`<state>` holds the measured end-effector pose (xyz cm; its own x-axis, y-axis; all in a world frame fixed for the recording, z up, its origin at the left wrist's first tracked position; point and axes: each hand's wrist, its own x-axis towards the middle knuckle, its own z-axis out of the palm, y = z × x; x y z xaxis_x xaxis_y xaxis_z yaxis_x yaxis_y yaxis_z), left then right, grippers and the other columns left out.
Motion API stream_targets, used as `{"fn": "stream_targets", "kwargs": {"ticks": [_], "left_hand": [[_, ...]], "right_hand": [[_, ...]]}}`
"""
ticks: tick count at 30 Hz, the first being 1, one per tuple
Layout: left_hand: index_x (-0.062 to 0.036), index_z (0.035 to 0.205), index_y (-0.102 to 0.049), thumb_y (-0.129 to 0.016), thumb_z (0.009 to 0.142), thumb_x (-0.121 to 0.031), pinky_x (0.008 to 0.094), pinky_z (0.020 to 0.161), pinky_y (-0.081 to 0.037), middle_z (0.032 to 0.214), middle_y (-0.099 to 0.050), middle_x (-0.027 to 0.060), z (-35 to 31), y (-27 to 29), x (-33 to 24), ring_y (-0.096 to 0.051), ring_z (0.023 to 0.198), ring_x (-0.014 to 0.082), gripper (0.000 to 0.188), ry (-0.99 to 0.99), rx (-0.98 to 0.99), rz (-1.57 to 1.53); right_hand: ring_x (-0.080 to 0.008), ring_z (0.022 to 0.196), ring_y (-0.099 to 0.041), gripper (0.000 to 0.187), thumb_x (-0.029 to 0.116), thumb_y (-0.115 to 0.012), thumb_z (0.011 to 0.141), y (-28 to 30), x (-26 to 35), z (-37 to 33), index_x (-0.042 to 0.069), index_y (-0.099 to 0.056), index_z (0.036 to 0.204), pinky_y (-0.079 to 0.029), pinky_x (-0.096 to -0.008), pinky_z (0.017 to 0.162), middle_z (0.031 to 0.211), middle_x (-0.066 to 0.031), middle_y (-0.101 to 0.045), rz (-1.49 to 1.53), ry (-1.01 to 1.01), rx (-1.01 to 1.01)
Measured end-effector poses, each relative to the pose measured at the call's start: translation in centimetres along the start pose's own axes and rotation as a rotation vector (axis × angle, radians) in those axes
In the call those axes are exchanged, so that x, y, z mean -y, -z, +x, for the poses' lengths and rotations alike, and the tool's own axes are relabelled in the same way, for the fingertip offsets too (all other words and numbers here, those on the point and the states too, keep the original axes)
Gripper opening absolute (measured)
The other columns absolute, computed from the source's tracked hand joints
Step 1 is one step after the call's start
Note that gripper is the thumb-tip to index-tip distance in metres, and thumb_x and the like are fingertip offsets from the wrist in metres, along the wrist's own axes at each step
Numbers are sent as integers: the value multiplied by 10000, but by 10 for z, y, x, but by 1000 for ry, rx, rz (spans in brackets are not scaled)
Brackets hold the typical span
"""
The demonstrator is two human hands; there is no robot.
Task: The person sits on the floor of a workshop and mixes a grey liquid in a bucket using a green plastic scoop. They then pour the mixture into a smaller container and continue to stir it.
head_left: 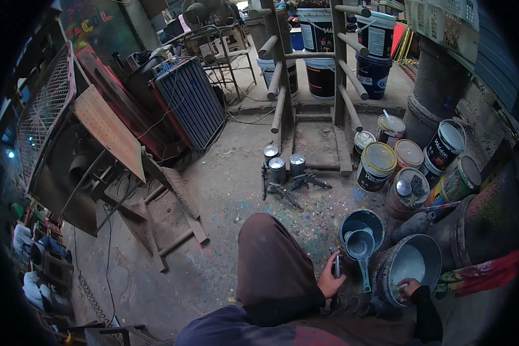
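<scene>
Beside my right knee, my left hand (330, 281) is closed around a small shiny metal piece (337, 266) that stands up from its fingers. My right hand (409, 288) reaches over the near edge of a dark bucket (436, 251) holding milky liquid (408, 266). Its fingers are pinched together at the liquid, and what they hold is too small to make out. Left of that bucket is a smaller dark pail (377, 222). A blue-grey strainer with a long handle (365, 273) rests in this pail, its handle hanging over the near rim.
Several spray guns (284, 195) with metal cups (277, 167) lie ahead on the paint-spotted floor. Paint cans (376, 167) crowd the right, near a red cloth (490, 271). A rack with pegs (340, 69) stands beyond. At left are a metal frame (181, 199) and a radiator-like panel (193, 104).
</scene>
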<state>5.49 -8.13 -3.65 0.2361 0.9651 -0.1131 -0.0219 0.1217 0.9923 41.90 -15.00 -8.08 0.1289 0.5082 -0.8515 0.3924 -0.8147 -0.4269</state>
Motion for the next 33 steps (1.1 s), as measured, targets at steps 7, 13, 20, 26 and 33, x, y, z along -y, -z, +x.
{"fn": "stream_targets", "kwargs": {"ticks": [7,13,20,26,33], "left_hand": [[-168,1400,-274,-598,743,-30,282,718,-438,1079,-513,104,2,-2,4,-499,808,147,746,-40,-14,5],[-161,1403,-269,-602,740,-23,277,732,-434,1092,-506,105,0,0,1,-485,823,142,755,42,3,-19],[-145,1398,-269,-615,739,-21,280,752,-437,1123,-507,119,1,0,3,-493,903,160,754,-22,2,24],[-126,1396,-266,-615,738,-15,300,819,-433,1153,-496,133,0,1,-3,-502,978,186,753,20,15,-8],[-128,1392,-277,-619,727,-27,321,893,-407,1188,-492,134,1,0,1,-501,1039,212,754,-13,-14,30]], "right_hand": [[-285,499,-610,381,-81,-440,762,2,-9,10,62,-482,1113,-501,-381,415,661,-155,-597,69,66,-112],[-246,469,-587,394,-104,-458,725,-1,-1,3,40,-500,1090,-487,-366,391,632,-146,-578,29,75,13],[-240,455,-571,358,-81,-482,758,-1,0,3,43,-513,1092,-477,-359,392,653,-157,-590,135,70,-136],[-240,476,-573,324,-40,-506,772,0,2,0,55,-497,1082,-486,-367,418,634,-136,-572,212,61,-122],[-259,475,-569,300,-28,-522,781,0,-7,10,59,-474,1064,-490,-395,417,627,-154,-556,332,80,-231]]}}
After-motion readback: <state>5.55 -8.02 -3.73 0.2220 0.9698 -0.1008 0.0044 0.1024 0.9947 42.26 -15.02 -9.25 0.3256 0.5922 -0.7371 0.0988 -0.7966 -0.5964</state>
